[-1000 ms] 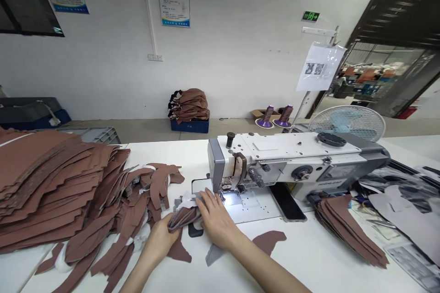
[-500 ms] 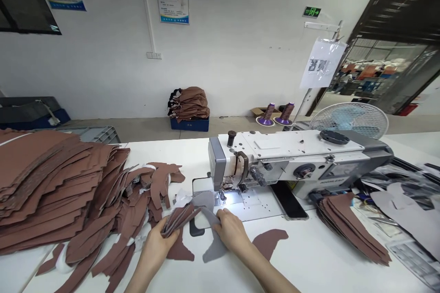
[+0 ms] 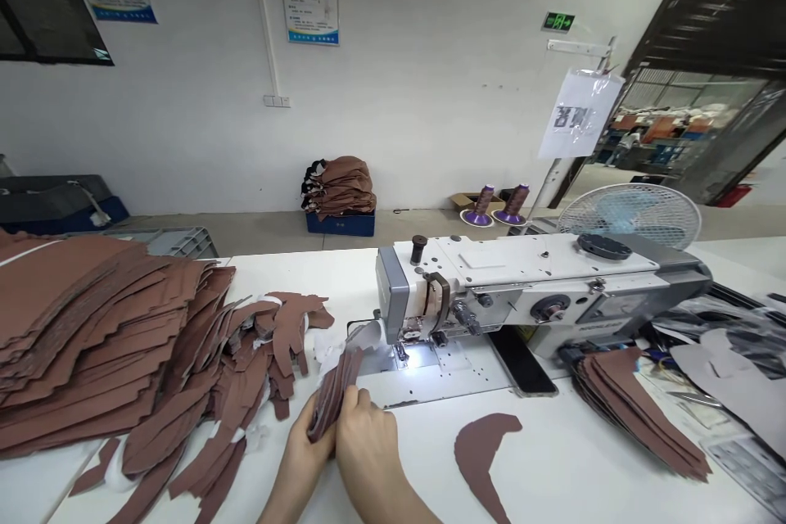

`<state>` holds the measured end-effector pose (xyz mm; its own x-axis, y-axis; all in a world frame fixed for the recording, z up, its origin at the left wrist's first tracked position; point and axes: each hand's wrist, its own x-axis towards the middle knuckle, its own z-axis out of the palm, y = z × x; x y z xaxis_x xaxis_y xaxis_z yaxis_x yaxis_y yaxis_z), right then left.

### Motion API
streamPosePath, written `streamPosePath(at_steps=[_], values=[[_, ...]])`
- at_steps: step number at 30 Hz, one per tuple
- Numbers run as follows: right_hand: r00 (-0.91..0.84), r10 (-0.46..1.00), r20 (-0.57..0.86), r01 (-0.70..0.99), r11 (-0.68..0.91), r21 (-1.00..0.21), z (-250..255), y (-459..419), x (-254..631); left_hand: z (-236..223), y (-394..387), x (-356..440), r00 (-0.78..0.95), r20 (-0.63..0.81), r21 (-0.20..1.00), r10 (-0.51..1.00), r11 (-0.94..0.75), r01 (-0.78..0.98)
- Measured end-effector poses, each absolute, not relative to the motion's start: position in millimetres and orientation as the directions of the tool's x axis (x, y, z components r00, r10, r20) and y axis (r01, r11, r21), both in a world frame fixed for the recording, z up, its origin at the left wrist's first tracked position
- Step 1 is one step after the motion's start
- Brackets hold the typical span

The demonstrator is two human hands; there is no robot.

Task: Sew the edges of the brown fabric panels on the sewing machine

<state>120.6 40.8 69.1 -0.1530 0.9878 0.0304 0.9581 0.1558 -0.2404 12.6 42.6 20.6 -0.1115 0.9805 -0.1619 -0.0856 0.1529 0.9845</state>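
Note:
A folded bundle of brown fabric pieces with grey backing point(image 3: 336, 393) is held up in front of the sewing machine point(image 3: 516, 286). My left hand point(image 3: 305, 446) is closed around its lower end. Pressed against its right side, my right hand point(image 3: 368, 438) has its fingers curled on the bundle, and they partly hide it. A grey flap of the fabric reaches toward the lit needle area of the machine. To the right of my hands, a single curved brown fabric piece point(image 3: 482, 454) lies flat on the white table point(image 3: 423, 467).
Left of my hands are loose brown strips point(image 3: 246, 393) and a tall stack of brown panels point(image 3: 79, 327). A phone point(image 3: 525, 360) lies under the machine arm. Another stack of brown pieces point(image 3: 642, 409) sits at right, with a fan point(image 3: 626, 213) behind.
My right hand has moved left, bringing the grey-backed piece against the bundle in my left hand. The bundle is now more upright and slightly farther right. The curved piece on the table shows more fully.

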Motion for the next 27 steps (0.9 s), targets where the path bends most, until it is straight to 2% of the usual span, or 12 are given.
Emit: streamPosePath(at_steps=[3, 9, 11, 13, 16, 19, 23, 25, 27], values=[[-0.172, 0.981, -0.088, 0.942, 0.138, -0.305, 71, 37, 122, 31, 38, 9, -0.065, -0.181, 0.966, 0.981, 0.165, -0.199], [-0.450, 0.890, -0.078, 0.771, 0.343, -0.537, 69, 31, 139, 47, 28, 4, -0.028, -0.177, 0.927, 0.984, 0.157, -0.340], [-0.439, 0.893, -0.100, 0.781, 0.325, -0.533, 59, 30, 131, 44, 27, 5, -0.014, -0.191, 0.896, 0.982, 0.168, -0.410], [-0.374, 0.924, -0.082, 0.833, 0.296, -0.468, 43, 29, 118, 37, 30, 5, -0.047, -0.251, 0.877, 0.967, 0.207, -0.434], [-0.415, 0.908, 0.060, 0.829, 0.405, -0.385, 26, 27, 110, 29, 38, 4, -0.170, -0.356, 0.846, 0.919, 0.239, -0.476], [-0.491, 0.837, 0.242, 0.728, 0.547, -0.413, 37, 29, 127, 27, 46, -2, -0.253, -0.399, 0.823, 0.881, 0.223, -0.523], [-0.251, 0.808, 0.533, 0.752, 0.509, -0.418, 79, 51, 160, 32, 46, -4, -0.218, -0.422, 0.814, 0.880, 0.262, -0.518], [-0.219, 0.800, 0.559, 0.757, 0.501, -0.419, 90, 67, 168, 35, 44, -2, -0.209, -0.416, 0.820, 0.885, 0.266, -0.508], [-0.227, 0.828, 0.512, 0.728, 0.494, -0.476, 88, 82, 169, 37, 41, 1, -0.211, -0.404, 0.826, 0.890, 0.256, -0.502]])
